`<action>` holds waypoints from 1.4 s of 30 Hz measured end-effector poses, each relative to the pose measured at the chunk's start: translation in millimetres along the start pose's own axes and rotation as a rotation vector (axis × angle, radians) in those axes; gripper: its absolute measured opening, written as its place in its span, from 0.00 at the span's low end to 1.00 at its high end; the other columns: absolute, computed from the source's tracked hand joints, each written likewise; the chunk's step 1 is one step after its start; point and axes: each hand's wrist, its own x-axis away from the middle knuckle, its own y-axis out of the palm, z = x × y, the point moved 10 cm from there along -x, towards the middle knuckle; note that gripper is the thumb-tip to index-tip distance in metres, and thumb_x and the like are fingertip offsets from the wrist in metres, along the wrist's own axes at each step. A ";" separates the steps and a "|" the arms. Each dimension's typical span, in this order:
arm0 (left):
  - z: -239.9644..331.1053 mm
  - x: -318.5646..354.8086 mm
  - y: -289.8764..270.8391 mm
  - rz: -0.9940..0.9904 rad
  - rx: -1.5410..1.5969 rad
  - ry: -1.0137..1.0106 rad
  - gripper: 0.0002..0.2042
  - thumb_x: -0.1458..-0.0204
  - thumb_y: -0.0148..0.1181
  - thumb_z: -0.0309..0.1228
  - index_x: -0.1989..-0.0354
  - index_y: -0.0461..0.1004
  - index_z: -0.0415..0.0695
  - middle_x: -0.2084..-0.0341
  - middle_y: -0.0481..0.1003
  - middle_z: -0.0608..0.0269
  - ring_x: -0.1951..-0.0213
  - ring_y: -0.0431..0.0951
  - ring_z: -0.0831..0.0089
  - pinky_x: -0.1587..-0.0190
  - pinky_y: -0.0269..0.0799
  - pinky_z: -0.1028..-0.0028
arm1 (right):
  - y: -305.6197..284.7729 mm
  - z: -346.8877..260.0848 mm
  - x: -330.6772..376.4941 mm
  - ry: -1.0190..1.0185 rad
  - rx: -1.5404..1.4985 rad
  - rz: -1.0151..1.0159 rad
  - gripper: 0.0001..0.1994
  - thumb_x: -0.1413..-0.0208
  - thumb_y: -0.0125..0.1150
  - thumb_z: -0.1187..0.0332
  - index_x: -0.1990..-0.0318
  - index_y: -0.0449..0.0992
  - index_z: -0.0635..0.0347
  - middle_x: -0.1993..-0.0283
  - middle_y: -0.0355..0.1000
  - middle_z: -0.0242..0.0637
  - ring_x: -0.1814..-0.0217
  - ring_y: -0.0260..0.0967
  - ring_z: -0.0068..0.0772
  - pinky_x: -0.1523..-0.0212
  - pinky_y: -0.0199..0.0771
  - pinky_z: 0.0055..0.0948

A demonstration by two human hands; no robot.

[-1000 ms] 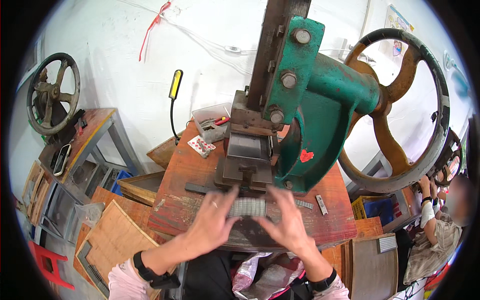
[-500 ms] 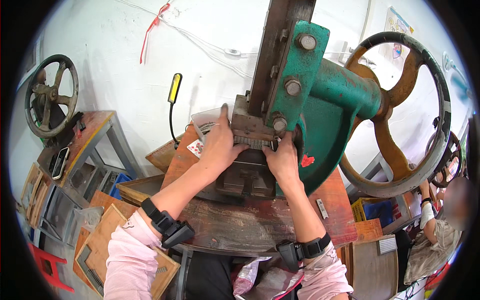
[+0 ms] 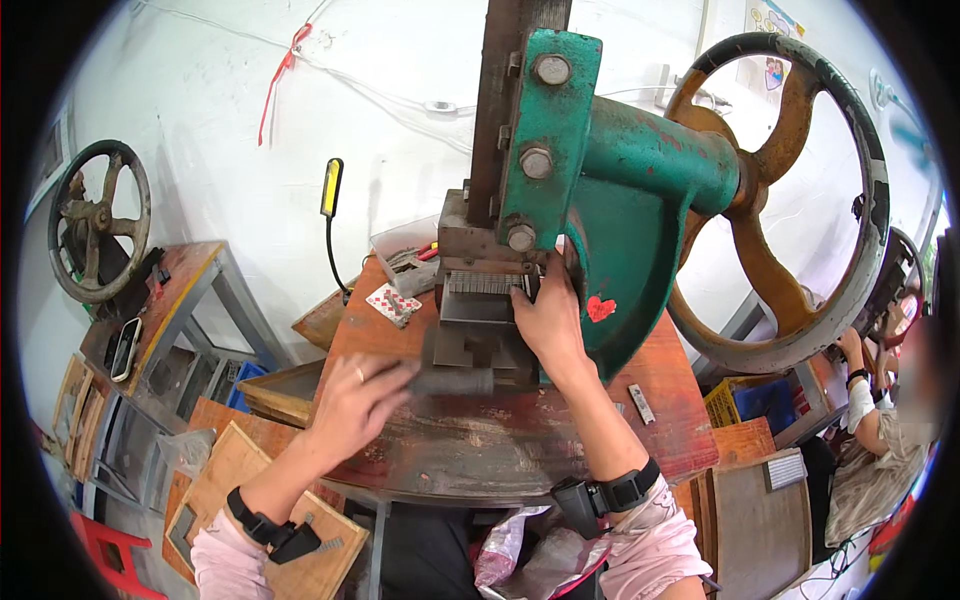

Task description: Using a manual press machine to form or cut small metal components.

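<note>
The big green press (image 3: 640, 190) stands on my bench (image 3: 480, 445). My left hand (image 3: 352, 408) is blurry; my right hand (image 3: 553, 318) has thumb and finger apart. A dark bar (image 3: 457, 381), nearer the bench's front edge, is at my left fingertips; I can't tell if I hold it. My right thumb is by the gray strip (image 3: 482, 283) in the press, toward the back edge.

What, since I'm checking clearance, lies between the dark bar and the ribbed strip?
The head view shows a slotted block and smooth plate between the dark bar and ribbed strip.
</note>
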 end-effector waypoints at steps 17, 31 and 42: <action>-54.8 -94.4 31.1 0.030 -0.218 -0.501 0.21 0.50 0.59 0.44 0.52 0.75 0.44 0.49 0.68 0.48 0.42 0.57 0.46 0.43 0.52 0.48 | -187.9 -92.5 76.1 -0.415 0.371 0.055 0.19 0.52 0.61 0.77 0.50 0.70 0.65 0.48 0.67 0.50 0.44 0.65 0.49 0.44 0.66 0.37; -75.2 -92.0 40.9 -0.171 -0.044 -0.677 0.27 0.52 0.61 0.47 0.44 0.69 0.50 0.39 0.55 0.41 0.35 0.42 0.37 0.42 0.43 0.34 | -360.0 -146.5 -98.5 -0.287 0.886 0.382 0.23 0.46 0.58 0.54 0.52 0.67 0.64 0.64 0.69 0.43 0.65 0.70 0.30 0.63 0.72 0.28; -94.2 -52.8 44.4 0.447 0.473 -0.920 0.54 0.65 0.74 0.38 0.43 0.36 0.21 0.46 0.52 0.32 0.42 0.57 0.52 0.42 0.58 0.65 | -321.0 -83.6 28.0 -0.050 0.397 0.879 0.13 0.45 0.59 0.66 0.59 0.67 0.67 0.77 0.66 0.32 0.77 0.62 0.21 0.74 0.63 0.22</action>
